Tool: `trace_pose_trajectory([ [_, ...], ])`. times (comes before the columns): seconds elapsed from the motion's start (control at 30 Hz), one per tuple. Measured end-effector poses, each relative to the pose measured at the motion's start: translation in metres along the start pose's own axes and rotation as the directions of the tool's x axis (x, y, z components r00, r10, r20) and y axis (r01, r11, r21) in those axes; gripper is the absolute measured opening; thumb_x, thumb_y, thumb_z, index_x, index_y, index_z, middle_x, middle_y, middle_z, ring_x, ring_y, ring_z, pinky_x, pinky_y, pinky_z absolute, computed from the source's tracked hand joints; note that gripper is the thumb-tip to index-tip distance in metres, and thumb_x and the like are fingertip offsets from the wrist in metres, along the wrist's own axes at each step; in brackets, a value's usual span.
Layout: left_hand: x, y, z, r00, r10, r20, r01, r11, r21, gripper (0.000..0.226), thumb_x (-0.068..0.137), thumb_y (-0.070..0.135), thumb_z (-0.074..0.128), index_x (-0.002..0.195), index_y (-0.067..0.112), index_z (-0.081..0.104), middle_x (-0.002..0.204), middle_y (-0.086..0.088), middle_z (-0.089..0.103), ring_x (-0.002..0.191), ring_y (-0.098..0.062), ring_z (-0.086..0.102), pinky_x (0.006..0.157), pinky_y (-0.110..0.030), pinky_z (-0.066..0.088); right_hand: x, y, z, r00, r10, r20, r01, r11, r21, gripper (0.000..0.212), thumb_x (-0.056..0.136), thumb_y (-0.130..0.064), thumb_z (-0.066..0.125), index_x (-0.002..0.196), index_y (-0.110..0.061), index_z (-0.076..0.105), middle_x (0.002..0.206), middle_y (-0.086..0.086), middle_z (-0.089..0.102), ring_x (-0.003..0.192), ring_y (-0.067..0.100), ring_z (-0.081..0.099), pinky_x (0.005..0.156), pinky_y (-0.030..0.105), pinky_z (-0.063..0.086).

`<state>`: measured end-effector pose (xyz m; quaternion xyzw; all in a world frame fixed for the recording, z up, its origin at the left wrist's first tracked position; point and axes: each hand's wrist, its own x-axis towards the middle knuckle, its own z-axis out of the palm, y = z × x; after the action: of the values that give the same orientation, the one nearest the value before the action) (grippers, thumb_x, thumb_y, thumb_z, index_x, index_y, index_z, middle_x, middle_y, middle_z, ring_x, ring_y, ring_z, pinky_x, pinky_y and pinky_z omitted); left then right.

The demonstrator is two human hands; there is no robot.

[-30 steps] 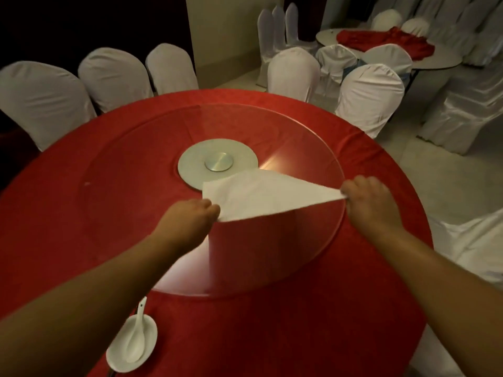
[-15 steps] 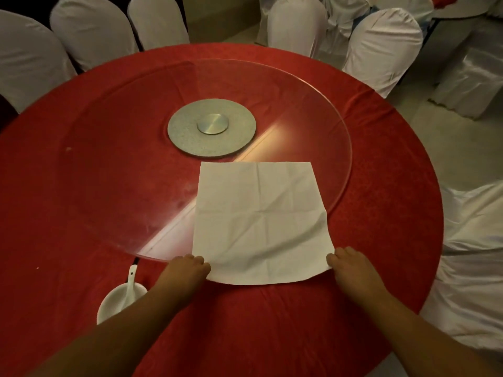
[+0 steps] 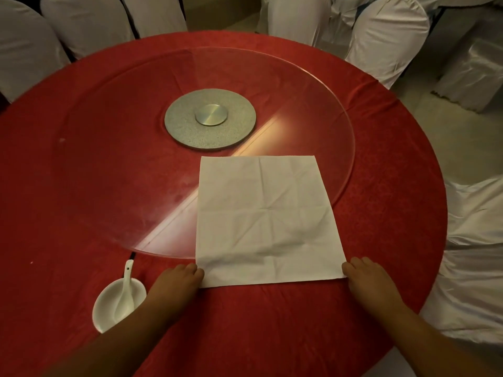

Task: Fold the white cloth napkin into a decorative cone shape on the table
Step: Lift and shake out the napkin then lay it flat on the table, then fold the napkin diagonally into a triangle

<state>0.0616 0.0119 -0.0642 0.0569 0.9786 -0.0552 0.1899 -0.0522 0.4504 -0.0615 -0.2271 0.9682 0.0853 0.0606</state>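
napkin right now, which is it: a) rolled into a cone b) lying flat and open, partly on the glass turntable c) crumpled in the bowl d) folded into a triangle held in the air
b: the napkin lies open as a flat sheet, its far part on the glass turntable and its near edge on the red tablecloth, with the left hand and right hand at its near corners.

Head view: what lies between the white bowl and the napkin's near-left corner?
In the head view, the left hand lies between the bowl and the napkin, over the red tablecloth.
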Motion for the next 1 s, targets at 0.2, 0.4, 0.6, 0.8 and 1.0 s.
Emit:
trace_pose_trajectory([
  [0.2,-0.002,-0.003,0.011,0.997,0.006,-0.073,-0.015,0.992,-0.123,0.028,0.098,0.044,0.046,0.117,0.027,0.055,0.112,0.003,0.064,0.092,-0.018,0.062,0.065,-0.031,0.042,-0.001,0.003,0.011,0.989,0.099,0.110,-0.112,0.987,0.119,0.004,0.089,-0.022,0.064,0.091,-0.022,0.067,0.087,-0.003,0.062,0.080,0.019,0.057,0.065,0.035,0.046],
  [0.4,-0.006,-0.002,0.017,0.997,0.016,-0.074,-0.027,0.988,-0.152,0.029,0.098,0.047,0.046,0.117,0.027,0.057,0.113,0.003,0.061,0.092,-0.016,0.058,0.065,-0.029,0.045,-0.008,-0.003,0.017,0.963,0.231,0.139,-0.262,0.926,0.272,0.015,0.090,-0.022,0.060,0.103,-0.025,0.066,0.093,-0.007,0.059,0.087,0.014,0.055,0.069,0.031,0.051],
  [0.6,0.003,-0.003,0.004,0.991,0.123,-0.044,-0.122,0.992,0.020,0.014,0.095,0.025,0.054,0.100,0.018,0.065,0.096,-0.005,0.068,0.084,-0.025,0.064,0.062,-0.036,0.041,-0.012,-0.019,0.007,0.965,0.247,0.092,-0.250,0.968,0.030,0.020,0.084,-0.021,0.063,0.104,-0.021,0.069,0.089,0.000,0.062,0.076,0.019,0.057,0.062,0.034,0.050],
  [0.8,0.011,-0.007,-0.015,0.917,0.337,-0.213,-0.337,0.941,0.037,0.030,0.053,0.026,0.091,0.057,0.019,0.063,0.062,0.000,0.058,0.053,-0.021,0.056,0.047,-0.028,0.031,0.003,-0.098,-0.026,0.997,0.082,0.010,-0.082,0.973,0.214,0.025,0.084,-0.032,0.062,0.107,-0.023,0.066,0.094,-0.003,0.061,0.085,0.019,0.059,0.070,0.034,0.052],
  [1.0,0.038,0.004,-0.039,0.901,0.297,-0.315,-0.355,0.924,-0.143,0.017,0.086,0.038,0.056,0.081,0.022,0.063,0.078,0.003,0.066,0.072,-0.022,0.060,0.064,-0.035,0.047,0.051,-0.200,-0.041,0.990,-0.139,-0.008,0.125,0.861,0.493,0.053,0.086,-0.059,0.052,0.125,-0.024,0.060,0.117,-0.002,0.061,0.105,0.019,0.054,0.090,0.037,0.049],
])
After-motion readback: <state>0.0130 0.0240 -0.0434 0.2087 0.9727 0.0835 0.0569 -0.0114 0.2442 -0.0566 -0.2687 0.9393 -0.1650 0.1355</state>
